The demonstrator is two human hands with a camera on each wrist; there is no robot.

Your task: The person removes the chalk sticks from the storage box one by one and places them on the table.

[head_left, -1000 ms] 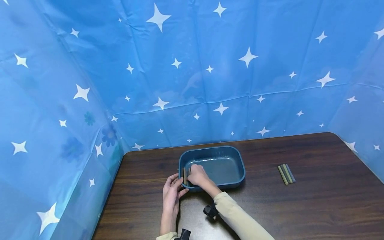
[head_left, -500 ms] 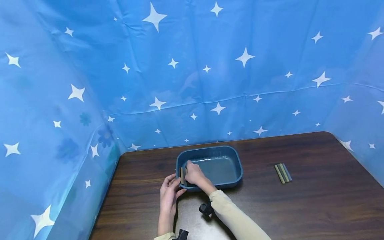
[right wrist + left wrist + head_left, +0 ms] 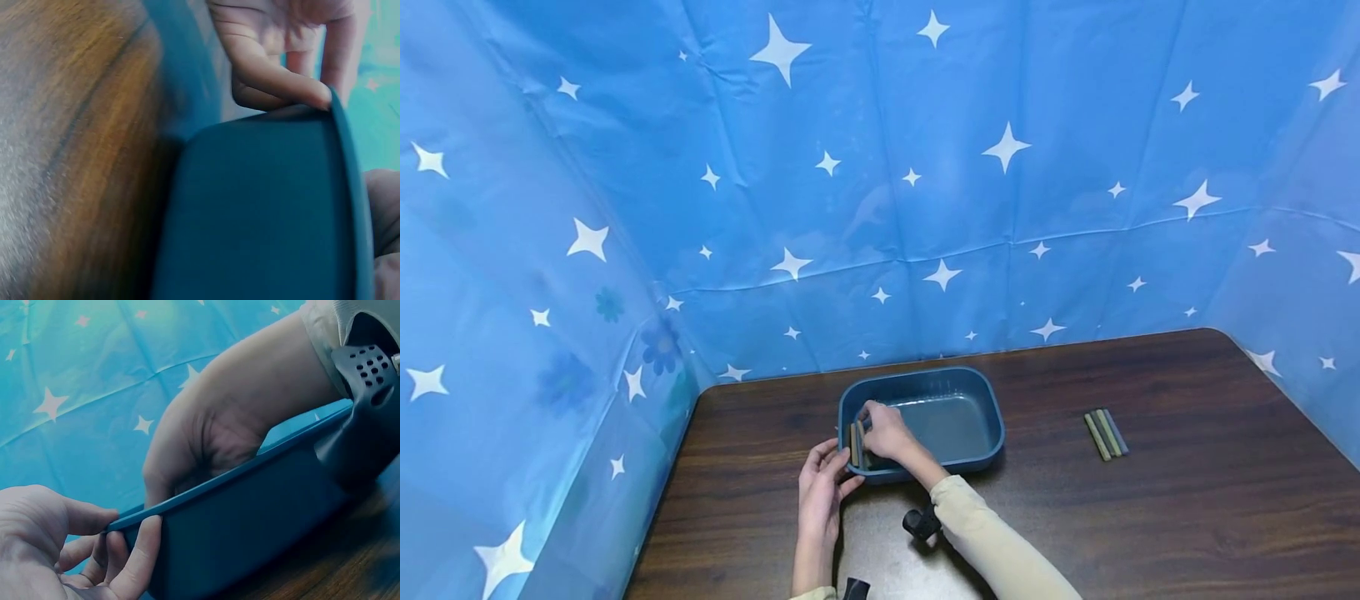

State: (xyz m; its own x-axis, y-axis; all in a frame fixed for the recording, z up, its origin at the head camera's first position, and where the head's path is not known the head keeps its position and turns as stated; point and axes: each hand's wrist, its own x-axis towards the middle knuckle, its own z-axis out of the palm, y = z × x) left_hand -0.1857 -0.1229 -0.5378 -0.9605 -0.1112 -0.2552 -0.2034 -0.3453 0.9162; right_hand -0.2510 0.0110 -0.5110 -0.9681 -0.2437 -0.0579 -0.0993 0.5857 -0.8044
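Observation:
A blue rectangular plastic basin (image 3: 921,374) sits on the table. At its front left corner my left hand (image 3: 822,487) pinches the rim, thumb on top and fingers outside the wall, as the left wrist view shows. My right hand (image 3: 889,435) reaches down inside the left end. Its thumb and fingers are at a thin stick (image 3: 862,450), apparently pinching it, though the fingertips are partly hidden. Beside that, along the left wall, lies another thin brownish stick (image 3: 853,447). In the right wrist view the basin wall (image 3: 262,206) hides the right fingertips.
Several thin sticks (image 3: 1106,435), yellowish-green and dark grey-blue, lie side by side on the dark wooden table (image 3: 1187,492) to the right. A blue curtain with white stars (image 3: 955,167) hangs behind the table and along its sides.
My right hand's fingers have shifted slightly inside the basin, and the stick beside them shows more clearly next to the first one. The left hand keeps its hold on the rim.

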